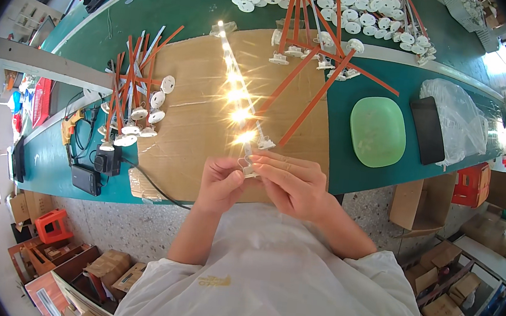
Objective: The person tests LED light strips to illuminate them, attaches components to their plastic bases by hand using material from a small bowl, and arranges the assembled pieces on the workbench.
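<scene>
A lit LED strip light (233, 94) slants across the brown cardboard sheet (186, 89), its lamps glaring yellow-white. Its near end, with a small white end piece (250, 171) and a thin wire, is between my hands. My left hand (224, 183) pinches that end with thumb and fingers. From the other side, my right hand (293, 184) closes its fingertips on the same piece; the exact contact is partly hidden. Beyond my fingers lies another small white fitting (265, 143). Orange strips (307, 114) with white round ends lie right of the lit strip.
A bundle of orange strips (130, 83) with white discs lies at the left. More white discs (355, 11) pile up at the back. On the green table are a light-green tray (378, 132), a black flat case (427, 131), a plastic bag (457, 118) and a black adapter (107, 160) with cable.
</scene>
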A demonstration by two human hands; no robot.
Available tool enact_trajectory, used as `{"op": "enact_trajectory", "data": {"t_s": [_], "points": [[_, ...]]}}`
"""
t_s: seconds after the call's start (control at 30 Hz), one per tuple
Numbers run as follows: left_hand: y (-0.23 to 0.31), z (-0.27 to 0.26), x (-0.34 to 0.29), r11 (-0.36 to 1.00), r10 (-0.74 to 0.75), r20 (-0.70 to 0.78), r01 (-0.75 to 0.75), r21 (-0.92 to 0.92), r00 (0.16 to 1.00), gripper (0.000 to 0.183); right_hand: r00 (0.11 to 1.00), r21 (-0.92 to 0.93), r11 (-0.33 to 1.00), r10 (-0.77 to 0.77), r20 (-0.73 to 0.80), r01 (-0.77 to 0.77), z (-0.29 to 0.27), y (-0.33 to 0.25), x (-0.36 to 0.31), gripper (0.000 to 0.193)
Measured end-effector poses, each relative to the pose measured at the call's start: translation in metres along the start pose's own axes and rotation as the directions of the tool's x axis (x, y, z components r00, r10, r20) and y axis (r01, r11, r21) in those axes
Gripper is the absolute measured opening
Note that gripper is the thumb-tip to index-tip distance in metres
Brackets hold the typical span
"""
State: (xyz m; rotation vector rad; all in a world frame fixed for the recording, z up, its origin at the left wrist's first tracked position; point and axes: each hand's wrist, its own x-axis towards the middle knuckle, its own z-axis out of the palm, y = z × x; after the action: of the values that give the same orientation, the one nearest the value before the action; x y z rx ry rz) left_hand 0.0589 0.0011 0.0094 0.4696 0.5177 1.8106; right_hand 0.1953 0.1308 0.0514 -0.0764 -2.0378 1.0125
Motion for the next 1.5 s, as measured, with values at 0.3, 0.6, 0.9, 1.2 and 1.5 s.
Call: {"op": "enact_trajectory", "data": {"t_s": [0.3, 0.6, 0.9, 1.2, 1.5], "points": [[0.024, -0.001, -0.008, 0.850, 0.124, -0.192, -0.005, 0.526, 0.974, 0.025, 0.990, 0.140, 0.980, 0.132, 0.058, -0.139, -0.020, -0.032, 0.028, 0.024], [0.031, 0.001, 0.008, 0.147, 0.217, -0.340, 0.313, 0.938, 0.915, 0.020, 0.986, 0.533, 0.831, 0.162, 0.047, -0.162, -0.044, -0.127, -0.008, 0.048], [0.021, -0.012, 0.012, 0.224, 0.243, -0.392, 0.342, 0.913, 0.887, 0.019, 0.984, 0.378, 0.921, 0.147, -0.102, -0.098, 0.008, -0.159, 0.016, 0.043], [0.022, -0.022, 0.014, 0.223, 0.229, -0.361, 0.312, 0.923, 0.904, 0.017, 0.972, 0.259, 0.959, -0.054, -0.228, 0.114, -0.016, -0.121, 0.043, 0.039], [0.015, -0.010, 0.017, 0.193, 0.243, -0.326, 0.284, 0.939, 0.914, 0.018, 0.898, 0.408, 0.820, -0.263, -0.353, 0.400, -0.055, -0.106, 0.056, 0.037]]}}
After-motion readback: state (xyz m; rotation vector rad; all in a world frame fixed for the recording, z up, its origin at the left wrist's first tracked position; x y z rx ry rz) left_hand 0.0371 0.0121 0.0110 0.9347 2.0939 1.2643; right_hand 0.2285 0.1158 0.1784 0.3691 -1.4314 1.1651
